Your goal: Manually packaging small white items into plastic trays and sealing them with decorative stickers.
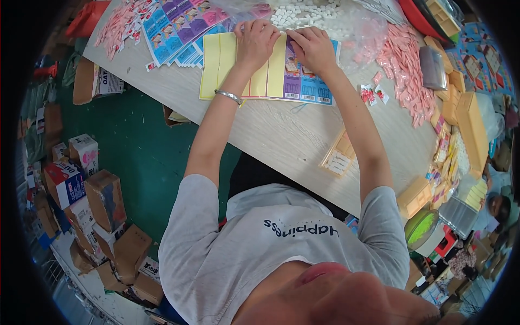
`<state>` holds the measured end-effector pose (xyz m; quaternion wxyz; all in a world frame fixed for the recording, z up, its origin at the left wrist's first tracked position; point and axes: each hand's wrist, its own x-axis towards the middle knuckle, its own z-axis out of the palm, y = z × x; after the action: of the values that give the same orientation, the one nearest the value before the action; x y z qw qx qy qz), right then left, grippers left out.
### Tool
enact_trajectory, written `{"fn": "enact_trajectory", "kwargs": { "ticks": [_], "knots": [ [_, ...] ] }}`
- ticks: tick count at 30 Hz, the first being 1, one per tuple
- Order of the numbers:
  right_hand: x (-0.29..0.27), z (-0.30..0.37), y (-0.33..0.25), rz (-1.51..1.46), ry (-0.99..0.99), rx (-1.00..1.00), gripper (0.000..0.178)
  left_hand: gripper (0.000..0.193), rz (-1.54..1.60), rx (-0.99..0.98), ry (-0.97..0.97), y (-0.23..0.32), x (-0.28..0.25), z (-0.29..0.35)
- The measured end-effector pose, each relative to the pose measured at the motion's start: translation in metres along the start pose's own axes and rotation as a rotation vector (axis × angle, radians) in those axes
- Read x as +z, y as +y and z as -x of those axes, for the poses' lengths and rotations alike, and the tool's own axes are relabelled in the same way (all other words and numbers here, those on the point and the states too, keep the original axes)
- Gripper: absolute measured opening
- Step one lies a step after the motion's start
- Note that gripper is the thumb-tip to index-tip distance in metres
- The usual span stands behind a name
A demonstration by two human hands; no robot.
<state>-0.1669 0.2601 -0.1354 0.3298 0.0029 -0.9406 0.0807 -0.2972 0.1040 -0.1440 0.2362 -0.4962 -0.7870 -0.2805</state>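
Note:
A printed card sheet lies on the table in front of me, with its pale yellow back (216, 70) at the left and a strip of purple and blue printed faces (309, 89) at the right. My left hand (255, 46) rests over the yellow part, its fingers bent and closed at the far edge. Close beside it, my right hand (315, 51) pinches the far edge above the printed strip. Fingertips of both hands nearly meet there and partly hide the edge. A silver bracelet (228, 97) circles my left wrist.
More printed sheets (168, 32) lie at the far left, near pink sachets (122, 27). White small pieces (303, 13) are heaped beyond my hands. Another pink sachet pile (403, 70) covers the right side. A beige tray (340, 154) sits by the near edge. Cardboard boxes (105, 200) stand left.

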Motion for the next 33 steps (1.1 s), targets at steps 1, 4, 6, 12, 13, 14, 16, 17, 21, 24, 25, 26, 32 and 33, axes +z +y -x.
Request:
{"fn": "enact_trajectory", "kwargs": {
  "ticks": [1, 4, 6, 12, 13, 14, 16, 17, 21, 24, 25, 26, 32, 33],
  "knots": [
    [0.0, 0.001, 0.0, 0.001, -0.002, 0.001, 0.034, 0.012, 0.002, -0.001, 0.0, 0.002, -0.002, -0.001],
    [-0.001, 0.005, -0.001, 0.0, 0.05, -0.029, 0.034, 0.011, -0.018, 0.055, 0.053, 0.004, -0.005, 0.001],
    [-0.003, 0.005, 0.001, 0.093, 0.06, -0.125, 0.036, 0.011, -0.024, 0.052, 0.008, 0.003, -0.003, 0.0],
    [-0.021, 0.008, 0.005, 0.225, -0.083, -0.278, 0.039, 0.01, 0.007, -0.002, -0.057, 0.0, 0.002, 0.005],
    [-0.024, 0.01, 0.008, 0.227, -0.086, -0.278, 0.039, 0.01, 0.01, -0.003, -0.056, 0.0, 0.003, 0.004],
    [-0.027, 0.012, 0.012, 0.193, -0.138, -0.289, 0.041, 0.011, 0.019, -0.004, -0.057, -0.001, 0.003, 0.004],
    [-0.026, 0.014, 0.016, 0.162, -0.192, -0.297, 0.043, 0.011, 0.034, -0.003, -0.057, 0.001, 0.004, 0.002],
    [-0.024, 0.015, 0.018, 0.111, -0.172, -0.238, 0.044, 0.011, 0.034, 0.006, -0.049, 0.002, 0.005, 0.001],
    [-0.015, 0.003, 0.002, 0.126, -0.102, -0.052, 0.036, 0.012, 0.032, 0.002, -0.072, 0.001, 0.004, 0.002],
    [-0.013, 0.001, -0.001, 0.205, -0.075, -0.172, 0.032, 0.012, 0.021, -0.004, -0.085, -0.002, 0.002, 0.003],
    [-0.013, 0.001, -0.001, 0.204, -0.075, -0.174, 0.032, 0.012, 0.02, -0.006, -0.085, -0.003, 0.001, 0.003],
    [-0.014, 0.002, -0.001, 0.204, -0.057, -0.203, 0.032, 0.013, 0.016, -0.006, -0.081, -0.004, 0.0, 0.004],
    [-0.019, -0.001, 0.013, 0.236, -0.103, -0.208, 0.033, 0.013, 0.023, 0.022, -0.069, 0.005, 0.011, -0.002],
    [-0.027, -0.002, 0.014, 0.256, -0.144, -0.223, 0.03, 0.013, 0.022, 0.035, -0.066, 0.009, 0.017, -0.003]
  ]
}}
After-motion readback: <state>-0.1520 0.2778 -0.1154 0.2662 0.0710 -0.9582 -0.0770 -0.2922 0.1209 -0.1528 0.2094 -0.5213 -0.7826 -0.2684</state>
